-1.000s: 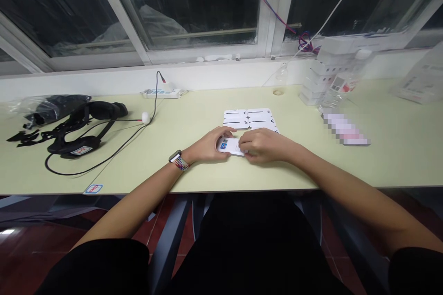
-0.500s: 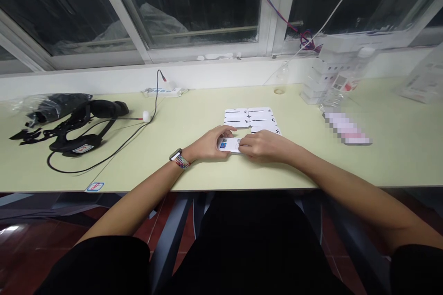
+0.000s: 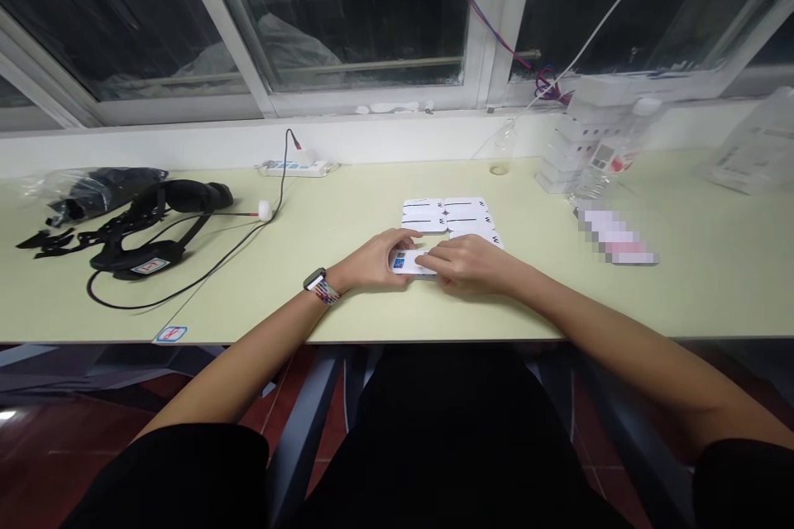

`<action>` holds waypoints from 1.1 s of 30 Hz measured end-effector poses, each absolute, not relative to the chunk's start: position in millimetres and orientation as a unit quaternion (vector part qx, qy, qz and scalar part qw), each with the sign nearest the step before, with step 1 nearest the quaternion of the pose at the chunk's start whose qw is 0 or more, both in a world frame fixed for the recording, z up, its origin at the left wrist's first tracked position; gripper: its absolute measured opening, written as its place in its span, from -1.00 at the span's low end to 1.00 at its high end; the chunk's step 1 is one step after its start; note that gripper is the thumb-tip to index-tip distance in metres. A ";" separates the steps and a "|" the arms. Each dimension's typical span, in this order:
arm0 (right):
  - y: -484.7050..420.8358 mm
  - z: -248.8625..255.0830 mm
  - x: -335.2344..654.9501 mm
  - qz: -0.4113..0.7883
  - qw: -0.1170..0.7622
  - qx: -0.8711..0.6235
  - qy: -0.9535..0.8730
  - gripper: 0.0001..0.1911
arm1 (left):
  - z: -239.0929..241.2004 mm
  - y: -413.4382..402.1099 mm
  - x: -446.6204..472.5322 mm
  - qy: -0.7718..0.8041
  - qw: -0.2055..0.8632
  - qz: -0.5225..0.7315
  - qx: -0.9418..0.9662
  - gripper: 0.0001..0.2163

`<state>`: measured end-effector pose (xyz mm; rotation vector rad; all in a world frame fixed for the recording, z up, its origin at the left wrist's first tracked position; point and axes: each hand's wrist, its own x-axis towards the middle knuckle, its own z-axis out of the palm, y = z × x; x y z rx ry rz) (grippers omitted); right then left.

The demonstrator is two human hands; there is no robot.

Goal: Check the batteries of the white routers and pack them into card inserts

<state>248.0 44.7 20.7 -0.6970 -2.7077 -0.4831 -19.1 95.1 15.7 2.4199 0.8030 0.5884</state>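
A small flat white box (image 3: pixel 409 262) with a blue printed patch at its left end lies low over the table near the front edge. My left hand (image 3: pixel 374 260) is curved round its left end, thumb on the near side and fingers on the far side. My right hand (image 3: pixel 468 266) is closed at its right end, the index finger laid across the top face; the other fingers are mostly hidden. Just beyond stand several similar white boxes (image 3: pixel 423 221) in rows, marked with black lines and a W. My right hand partly covers the nearest one.
At the left lie a black headset (image 3: pixel 155 256) with a cable and a plastic bag (image 3: pixel 112 182). A power strip (image 3: pixel 298 168) sits by the wall. To the right are a blurred phone-like slab (image 3: pixel 617 238), a clear bottle (image 3: pixel 605 157), stacked white boxes (image 3: pixel 562 153) and a large translucent jug (image 3: pixel 753 145).
My right index finger has slid left across the top of the box and is straighter. My left hand stays about where it was. The view has shifted slightly.
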 end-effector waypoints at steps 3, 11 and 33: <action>44.6 24.3 248.7 -0.090 0.216 -0.286 -0.929 -0.55 | 13.8 96.1 -19.6 0.291 0.269 0.221 0.891 -0.23; 48.0 23.9 248.1 0.068 0.221 -0.403 -0.886 -0.51 | 11.2 98.3 -21.0 0.280 0.258 0.221 0.898 -0.20; 79.3 41.7 280.8 -0.014 0.218 -0.694 -0.687 -0.46 | 10.1 101.8 -24.9 0.316 0.339 0.223 0.857 -0.06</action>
